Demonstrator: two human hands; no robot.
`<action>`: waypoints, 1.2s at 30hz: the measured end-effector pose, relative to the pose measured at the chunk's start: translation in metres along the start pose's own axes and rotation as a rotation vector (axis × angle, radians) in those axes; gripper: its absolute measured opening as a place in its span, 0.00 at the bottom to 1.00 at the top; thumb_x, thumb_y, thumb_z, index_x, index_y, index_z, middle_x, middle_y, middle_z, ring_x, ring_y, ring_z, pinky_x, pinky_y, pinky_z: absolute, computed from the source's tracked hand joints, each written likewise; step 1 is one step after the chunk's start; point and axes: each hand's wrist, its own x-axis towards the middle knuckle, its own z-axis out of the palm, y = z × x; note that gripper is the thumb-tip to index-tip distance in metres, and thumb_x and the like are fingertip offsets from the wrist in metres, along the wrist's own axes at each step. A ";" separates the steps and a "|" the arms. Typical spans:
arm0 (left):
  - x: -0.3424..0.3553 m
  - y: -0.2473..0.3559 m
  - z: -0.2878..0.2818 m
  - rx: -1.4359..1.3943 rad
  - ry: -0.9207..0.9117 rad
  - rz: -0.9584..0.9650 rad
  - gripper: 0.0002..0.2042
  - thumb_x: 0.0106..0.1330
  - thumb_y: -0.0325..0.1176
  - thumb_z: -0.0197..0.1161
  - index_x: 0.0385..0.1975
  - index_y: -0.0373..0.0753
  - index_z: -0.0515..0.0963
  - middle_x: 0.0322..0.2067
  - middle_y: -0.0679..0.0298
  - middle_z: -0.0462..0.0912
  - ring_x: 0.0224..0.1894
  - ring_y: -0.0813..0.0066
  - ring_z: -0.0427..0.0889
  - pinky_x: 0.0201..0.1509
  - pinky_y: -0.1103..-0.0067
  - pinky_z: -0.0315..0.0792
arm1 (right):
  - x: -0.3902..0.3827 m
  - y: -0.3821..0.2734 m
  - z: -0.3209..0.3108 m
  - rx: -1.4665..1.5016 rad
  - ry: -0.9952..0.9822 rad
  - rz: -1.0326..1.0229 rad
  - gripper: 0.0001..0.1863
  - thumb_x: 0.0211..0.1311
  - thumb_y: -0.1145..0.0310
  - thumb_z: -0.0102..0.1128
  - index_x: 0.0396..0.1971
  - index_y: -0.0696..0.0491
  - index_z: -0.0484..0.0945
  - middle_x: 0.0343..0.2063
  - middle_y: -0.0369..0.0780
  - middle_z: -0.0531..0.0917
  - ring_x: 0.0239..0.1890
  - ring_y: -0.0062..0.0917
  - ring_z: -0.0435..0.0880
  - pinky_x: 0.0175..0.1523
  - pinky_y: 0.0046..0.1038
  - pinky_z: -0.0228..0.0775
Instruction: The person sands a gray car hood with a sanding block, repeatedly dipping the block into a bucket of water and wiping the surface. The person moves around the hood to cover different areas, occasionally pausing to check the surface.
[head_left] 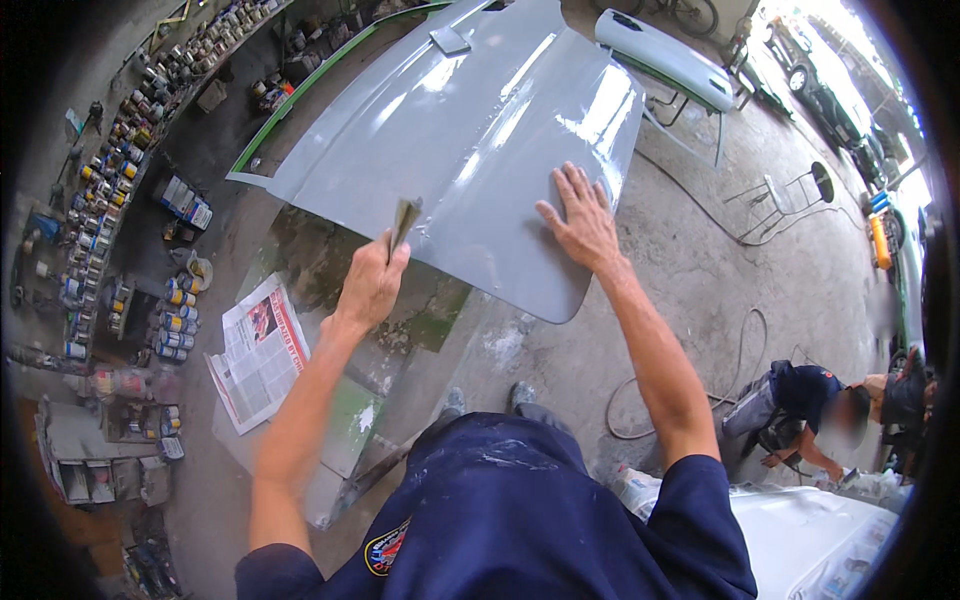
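A grey car hood (440, 150) lies in front of me, with wet-looking shiny streaks along its ridges. My right hand (580, 218) rests flat on its near right part, fingers spread. Closed around a folded olive-brown sheet (405, 222) that looks like sandpaper, my left hand (370, 285) is at the hood's near left edge. The sheet sticks up from the fingers and is slightly blurred; whether it touches the hood I cannot tell. A flat grey block (450, 40) sits on the far part of the hood.
Shelves with several paint cans (110, 190) line the left. A newspaper (258, 350) lies at lower left. Another grey panel (665, 60) stands far right, near a stool (790, 195). A hose (690, 205) crosses the floor. A co-worker (800, 400) bends over at right beside a white panel (810, 535).
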 end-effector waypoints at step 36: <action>-0.028 -0.033 0.034 0.332 0.136 0.303 0.20 0.77 0.33 0.56 0.63 0.29 0.77 0.62 0.42 0.79 0.67 0.49 0.78 0.73 0.62 0.70 | -0.016 -0.131 0.024 0.106 -0.131 -0.696 0.33 0.69 0.81 0.56 0.74 0.52 0.70 0.76 0.44 0.70 0.78 0.36 0.66 0.85 0.41 0.54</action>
